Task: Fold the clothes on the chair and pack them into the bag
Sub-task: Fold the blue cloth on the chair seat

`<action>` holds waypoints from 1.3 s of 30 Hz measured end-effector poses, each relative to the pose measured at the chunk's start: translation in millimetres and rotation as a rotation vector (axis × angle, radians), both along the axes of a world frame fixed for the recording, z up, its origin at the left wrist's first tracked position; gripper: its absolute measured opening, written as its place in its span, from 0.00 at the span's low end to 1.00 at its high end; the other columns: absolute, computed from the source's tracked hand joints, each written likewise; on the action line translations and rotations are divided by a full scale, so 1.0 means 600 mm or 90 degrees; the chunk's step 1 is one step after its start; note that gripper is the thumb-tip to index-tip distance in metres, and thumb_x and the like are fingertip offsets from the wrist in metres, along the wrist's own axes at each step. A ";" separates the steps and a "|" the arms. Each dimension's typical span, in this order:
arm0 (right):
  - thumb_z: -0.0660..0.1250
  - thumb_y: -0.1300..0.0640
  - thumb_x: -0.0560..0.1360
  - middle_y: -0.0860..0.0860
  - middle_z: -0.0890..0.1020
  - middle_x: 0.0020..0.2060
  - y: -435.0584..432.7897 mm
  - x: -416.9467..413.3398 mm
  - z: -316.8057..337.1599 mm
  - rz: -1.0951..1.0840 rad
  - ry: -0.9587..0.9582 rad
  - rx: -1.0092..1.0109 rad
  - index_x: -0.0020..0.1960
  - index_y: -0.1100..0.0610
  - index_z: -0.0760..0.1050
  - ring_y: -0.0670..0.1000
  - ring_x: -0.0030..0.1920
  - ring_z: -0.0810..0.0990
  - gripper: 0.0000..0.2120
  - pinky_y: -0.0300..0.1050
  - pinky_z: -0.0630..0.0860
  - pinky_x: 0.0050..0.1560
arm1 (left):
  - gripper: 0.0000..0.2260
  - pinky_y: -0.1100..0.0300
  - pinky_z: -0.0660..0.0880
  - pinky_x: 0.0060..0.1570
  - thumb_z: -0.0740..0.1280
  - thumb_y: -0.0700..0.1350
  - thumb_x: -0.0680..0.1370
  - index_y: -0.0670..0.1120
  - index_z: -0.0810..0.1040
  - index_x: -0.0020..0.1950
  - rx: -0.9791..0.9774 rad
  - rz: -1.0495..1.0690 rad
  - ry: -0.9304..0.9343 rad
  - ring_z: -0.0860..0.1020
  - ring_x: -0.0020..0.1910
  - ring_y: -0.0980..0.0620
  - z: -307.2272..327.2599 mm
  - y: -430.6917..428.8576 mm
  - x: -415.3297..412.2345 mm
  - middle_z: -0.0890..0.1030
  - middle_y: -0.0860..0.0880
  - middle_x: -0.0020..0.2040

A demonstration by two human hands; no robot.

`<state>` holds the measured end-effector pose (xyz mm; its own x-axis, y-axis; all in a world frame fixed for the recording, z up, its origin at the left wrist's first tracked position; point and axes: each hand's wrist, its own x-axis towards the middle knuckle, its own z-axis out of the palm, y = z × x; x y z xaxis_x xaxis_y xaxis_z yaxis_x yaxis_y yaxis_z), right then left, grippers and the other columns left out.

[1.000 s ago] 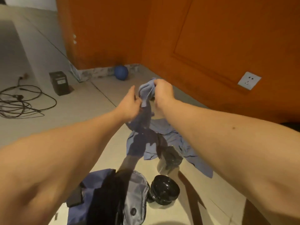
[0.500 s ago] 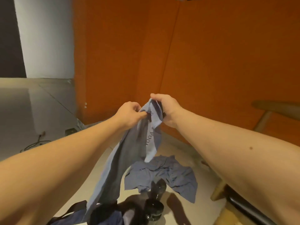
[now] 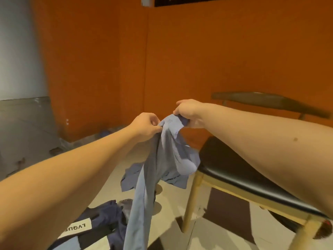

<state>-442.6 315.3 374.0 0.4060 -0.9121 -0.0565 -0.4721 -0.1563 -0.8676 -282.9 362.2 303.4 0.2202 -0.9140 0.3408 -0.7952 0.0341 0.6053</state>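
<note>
Below the hands and nearest the camera, a dark navy bag (image 3: 100,221) lies open on the pale floor (image 3: 169,231), with a white label (image 3: 75,230) facing up. The lower end of a light blue garment (image 3: 162,156) hangs down in front of the bag's right side and runs out of view at the bottom edge.

The garment is thin, soft cloth, hanging as one long narrow drape. A looser bulge of fabric sags out to the right, just under the right hand. Its top edge is bunched and shows a stitched hem.

The left hand (image 3: 146,126) pinches that top edge with curled fingers and thumb. The right hand (image 3: 188,112), just beside it and slightly higher, grips the same edge from above, fingers closed over the cloth. Both arms are stretched forward.

Under the hands and past the hanging cloth, a second blue garment (image 3: 128,177) lies crumpled on the floor. To the right of the grip stands a wooden chair (image 3: 234,170) with a black seat. An orange wall (image 3: 198,60) is behind.
</note>
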 end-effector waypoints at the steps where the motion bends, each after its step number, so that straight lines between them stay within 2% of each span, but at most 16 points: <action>1: 0.58 0.64 0.85 0.57 0.80 0.52 0.011 -0.017 0.004 -0.016 -0.016 0.003 0.58 0.56 0.73 0.53 0.50 0.83 0.07 0.52 0.81 0.61 | 0.05 0.60 0.76 0.43 0.70 0.50 0.80 0.49 0.79 0.51 0.000 0.001 -0.006 0.77 0.47 0.51 0.000 0.005 -0.022 0.80 0.51 0.50; 3: 0.58 0.64 0.85 0.57 0.80 0.56 0.029 -0.048 0.014 -0.051 -0.065 0.018 0.65 0.55 0.74 0.54 0.52 0.83 0.12 0.50 0.84 0.53 | 0.06 0.61 0.74 0.37 0.68 0.49 0.82 0.49 0.78 0.48 -0.014 -0.013 0.033 0.77 0.43 0.51 0.003 0.015 -0.064 0.80 0.51 0.46; 5: 0.58 0.65 0.84 0.59 0.80 0.56 0.043 -0.079 0.026 -0.084 -0.127 0.055 0.66 0.58 0.74 0.56 0.52 0.83 0.13 0.47 0.86 0.42 | 0.10 0.54 0.80 0.39 0.63 0.51 0.84 0.47 0.76 0.48 -0.007 -0.043 0.144 0.79 0.40 0.49 0.011 0.031 -0.105 0.81 0.46 0.44; 7: 0.58 0.67 0.82 0.61 0.78 0.58 0.057 -0.108 0.034 -0.101 -0.202 0.105 0.64 0.61 0.72 0.59 0.53 0.83 0.12 0.52 0.86 0.44 | 0.17 0.48 0.80 0.47 0.58 0.59 0.85 0.49 0.78 0.49 0.041 -0.073 0.298 0.80 0.43 0.49 0.013 0.045 -0.139 0.82 0.46 0.47; 9: 0.56 0.68 0.79 0.63 0.76 0.58 0.061 -0.135 0.032 -0.116 -0.284 0.145 0.63 0.61 0.69 0.62 0.55 0.82 0.14 0.59 0.85 0.48 | 0.25 0.49 0.76 0.55 0.57 0.72 0.78 0.55 0.81 0.56 0.082 -0.128 0.423 0.81 0.53 0.50 0.005 0.049 -0.168 0.83 0.51 0.54; 12: 0.53 0.69 0.76 0.62 0.72 0.59 0.056 -0.172 0.020 -0.105 -0.450 0.210 0.60 0.60 0.66 0.66 0.56 0.78 0.15 0.63 0.83 0.49 | 0.33 0.52 0.76 0.54 0.65 0.74 0.72 0.51 0.74 0.65 0.095 -0.139 0.278 0.79 0.56 0.50 -0.011 0.036 -0.202 0.80 0.51 0.59; 15: 0.51 0.75 0.70 0.63 0.69 0.65 0.028 -0.214 -0.002 -0.127 -0.511 0.227 0.67 0.63 0.68 0.69 0.64 0.73 0.27 0.65 0.79 0.60 | 0.21 0.55 0.75 0.44 0.72 0.58 0.77 0.46 0.74 0.60 0.120 -0.159 0.134 0.80 0.49 0.46 -0.037 0.009 -0.219 0.81 0.47 0.53; 17: 0.50 0.79 0.67 0.62 0.69 0.68 0.012 -0.255 -0.016 -0.187 -0.434 0.163 0.65 0.66 0.72 0.67 0.68 0.72 0.30 0.63 0.78 0.63 | 0.14 0.54 0.74 0.41 0.72 0.49 0.77 0.41 0.77 0.56 0.158 -0.147 0.026 0.80 0.44 0.42 -0.059 -0.004 -0.223 0.82 0.43 0.48; 19: 0.55 0.80 0.71 0.62 0.74 0.67 0.002 -0.302 -0.024 -0.240 -0.355 0.094 0.61 0.67 0.76 0.63 0.66 0.76 0.23 0.57 0.82 0.59 | 0.08 0.55 0.72 0.37 0.70 0.45 0.77 0.42 0.78 0.52 0.175 -0.108 -0.022 0.76 0.39 0.46 -0.068 -0.008 -0.228 0.80 0.42 0.44; 22: 0.67 0.67 0.80 0.59 0.81 0.56 0.002 -0.377 -0.034 -0.285 -0.267 0.034 0.60 0.61 0.78 0.55 0.51 0.85 0.09 0.49 0.85 0.50 | 0.04 0.58 0.69 0.34 0.68 0.45 0.78 0.45 0.76 0.48 0.160 -0.087 -0.044 0.74 0.37 0.49 -0.053 -0.011 -0.240 0.79 0.43 0.43; 24: 0.67 0.57 0.82 0.60 0.84 0.52 0.008 -0.422 -0.040 -0.306 -0.205 0.031 0.66 0.60 0.74 0.54 0.44 0.88 0.14 0.49 0.86 0.47 | 0.06 0.58 0.68 0.34 0.69 0.46 0.79 0.46 0.76 0.54 0.136 -0.088 -0.050 0.75 0.40 0.50 -0.029 -0.012 -0.252 0.78 0.47 0.46; 28: 0.60 0.45 0.84 0.59 0.85 0.41 0.012 -0.493 -0.046 -0.318 0.019 -0.031 0.63 0.60 0.70 0.55 0.36 0.86 0.18 0.50 0.86 0.41 | 0.10 0.56 0.71 0.37 0.69 0.46 0.79 0.46 0.71 0.57 0.074 -0.126 -0.022 0.74 0.40 0.50 0.010 -0.015 -0.290 0.78 0.45 0.48; 32: 0.57 0.43 0.85 0.57 0.78 0.42 0.006 -0.536 -0.055 -0.337 0.222 -0.143 0.52 0.61 0.75 0.55 0.41 0.78 0.21 0.45 0.76 0.41 | 0.10 0.47 0.77 0.39 0.69 0.47 0.78 0.49 0.68 0.53 0.021 -0.177 -0.078 0.74 0.38 0.48 0.022 -0.019 -0.315 0.79 0.41 0.47; 34: 0.59 0.45 0.85 0.58 0.77 0.44 -0.003 -0.549 -0.058 -0.333 0.170 -0.162 0.51 0.62 0.76 0.56 0.44 0.77 0.19 0.47 0.74 0.44 | 0.15 0.49 0.77 0.38 0.72 0.51 0.76 0.51 0.67 0.52 0.011 -0.217 -0.129 0.74 0.38 0.47 0.025 -0.017 -0.323 0.79 0.43 0.47; 36: 0.60 0.48 0.85 0.59 0.78 0.48 -0.002 -0.557 -0.057 -0.349 0.038 -0.143 0.58 0.61 0.76 0.57 0.46 0.78 0.16 0.50 0.79 0.46 | 0.25 0.49 0.78 0.40 0.76 0.60 0.71 0.53 0.65 0.56 0.028 -0.286 -0.218 0.77 0.41 0.48 0.026 -0.011 -0.332 0.77 0.49 0.49; 39: 0.61 0.52 0.85 0.57 0.79 0.48 0.006 -0.574 -0.059 -0.405 -0.088 -0.101 0.59 0.59 0.77 0.56 0.44 0.79 0.12 0.47 0.79 0.37 | 0.39 0.54 0.80 0.45 0.80 0.62 0.66 0.58 0.58 0.66 0.042 -0.376 -0.384 0.77 0.50 0.52 0.015 -0.015 -0.337 0.70 0.55 0.60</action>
